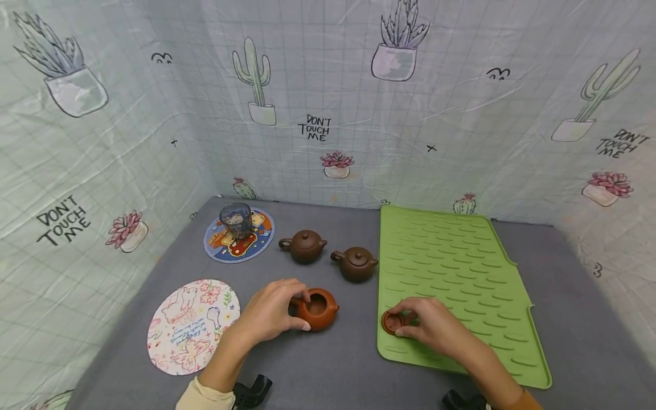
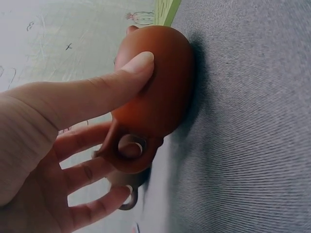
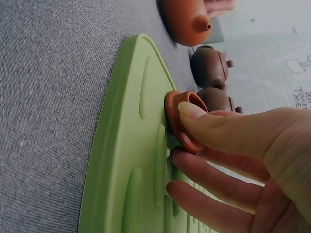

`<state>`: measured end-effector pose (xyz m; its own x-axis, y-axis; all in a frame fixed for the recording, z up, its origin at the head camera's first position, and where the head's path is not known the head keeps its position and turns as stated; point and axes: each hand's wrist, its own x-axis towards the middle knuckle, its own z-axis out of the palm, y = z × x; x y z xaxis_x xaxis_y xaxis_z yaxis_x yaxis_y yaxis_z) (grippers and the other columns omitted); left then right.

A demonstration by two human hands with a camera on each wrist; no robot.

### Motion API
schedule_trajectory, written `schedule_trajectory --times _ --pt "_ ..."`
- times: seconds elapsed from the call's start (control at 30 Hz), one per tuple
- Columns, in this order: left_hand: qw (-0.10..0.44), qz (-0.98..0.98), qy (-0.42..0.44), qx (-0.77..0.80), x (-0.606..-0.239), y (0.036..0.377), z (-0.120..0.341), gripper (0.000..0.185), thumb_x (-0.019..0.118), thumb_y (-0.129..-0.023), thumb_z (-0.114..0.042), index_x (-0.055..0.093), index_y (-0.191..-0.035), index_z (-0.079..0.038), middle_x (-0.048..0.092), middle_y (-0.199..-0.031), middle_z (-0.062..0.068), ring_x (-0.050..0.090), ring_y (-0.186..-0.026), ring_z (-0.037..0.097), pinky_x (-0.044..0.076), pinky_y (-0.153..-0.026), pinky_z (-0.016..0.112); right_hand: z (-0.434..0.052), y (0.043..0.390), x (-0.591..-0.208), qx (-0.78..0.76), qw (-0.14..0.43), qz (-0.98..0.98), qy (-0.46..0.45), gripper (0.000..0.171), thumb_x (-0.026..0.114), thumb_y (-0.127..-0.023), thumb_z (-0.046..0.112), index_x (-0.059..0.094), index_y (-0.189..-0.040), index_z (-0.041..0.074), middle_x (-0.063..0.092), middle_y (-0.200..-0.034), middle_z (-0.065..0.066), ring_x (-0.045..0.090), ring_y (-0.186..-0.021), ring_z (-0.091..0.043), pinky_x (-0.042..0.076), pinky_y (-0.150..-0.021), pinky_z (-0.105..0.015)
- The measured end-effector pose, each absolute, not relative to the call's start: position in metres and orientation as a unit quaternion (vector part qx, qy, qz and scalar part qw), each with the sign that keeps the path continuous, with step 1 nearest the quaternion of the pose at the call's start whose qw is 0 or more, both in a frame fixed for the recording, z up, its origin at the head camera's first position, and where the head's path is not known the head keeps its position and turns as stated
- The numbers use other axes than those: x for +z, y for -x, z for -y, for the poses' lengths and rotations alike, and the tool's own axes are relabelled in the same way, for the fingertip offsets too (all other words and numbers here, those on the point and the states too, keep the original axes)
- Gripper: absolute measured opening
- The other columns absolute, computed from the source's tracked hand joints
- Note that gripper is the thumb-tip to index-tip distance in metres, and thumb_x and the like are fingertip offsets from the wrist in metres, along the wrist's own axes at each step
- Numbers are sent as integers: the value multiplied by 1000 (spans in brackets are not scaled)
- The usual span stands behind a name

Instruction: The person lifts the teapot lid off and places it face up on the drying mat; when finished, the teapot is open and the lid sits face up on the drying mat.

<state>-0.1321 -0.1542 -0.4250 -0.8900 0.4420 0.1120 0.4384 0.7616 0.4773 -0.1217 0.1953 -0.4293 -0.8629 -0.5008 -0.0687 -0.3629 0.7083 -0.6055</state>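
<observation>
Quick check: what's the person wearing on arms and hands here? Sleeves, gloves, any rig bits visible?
Both hands are bare: no gloves, rings or watch visible. The left hand comes out of a pale cream sleeve cuff; the right hand comes out of an orange-tan cuff. A black piece of the wrist rig sits under the left wrist, and another black piece under the right. No cables or markings show.

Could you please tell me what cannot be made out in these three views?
- Head view: the orange teapot's handle, behind the left hand.
- Head view: the glass's contents, too small.
- Right wrist view: the lid's knob, facing the green mat.
</observation>
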Motion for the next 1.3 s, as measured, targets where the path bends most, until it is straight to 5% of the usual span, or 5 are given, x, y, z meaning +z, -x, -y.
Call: schedule_trajectory --times 0.57,0.8,1.03,1.3 --pt "-14 -953 -277 121 -409 137 145 45 97 -60 -42 66 -86 -23 63 -84 -11 48 -72 9 36 -63 29 -192 129 -418 -258 132 -918 271 24 84 -83 17 72 -104 19 75 -103 4 72 -83 -6 57 -71 -24" --pt "28 -952 -287 101 -387 147 142 49 95 -63 -49 71 -96 -22 70 -86 -6 56 -77 13 44 -63 36 -188 136 -400 -195 115 -932 283 29 83 -85 35 76 -111 23 76 -106 7 71 -84 -7 53 -68 -23" --pt "49 -943 -287 158 -361 171 129 56 91 -71 -49 67 -115 -25 69 -124 -3 64 -111 19 55 -83 43 -181 158 -377 -148 46 -945 289 31 78 -90 39 77 -114 21 75 -115 0 73 -96 -19 58 -74 -35" --pt "37 -914 -302 267 -371 197 107 60 89 -79 -37 60 -126 -13 65 -130 8 62 -122 26 51 -104 46 -160 182 -373 -158 -5 -943 295 40 80 -88 38 74 -124 22 71 -130 -5 72 -108 -26 60 -82 -44"
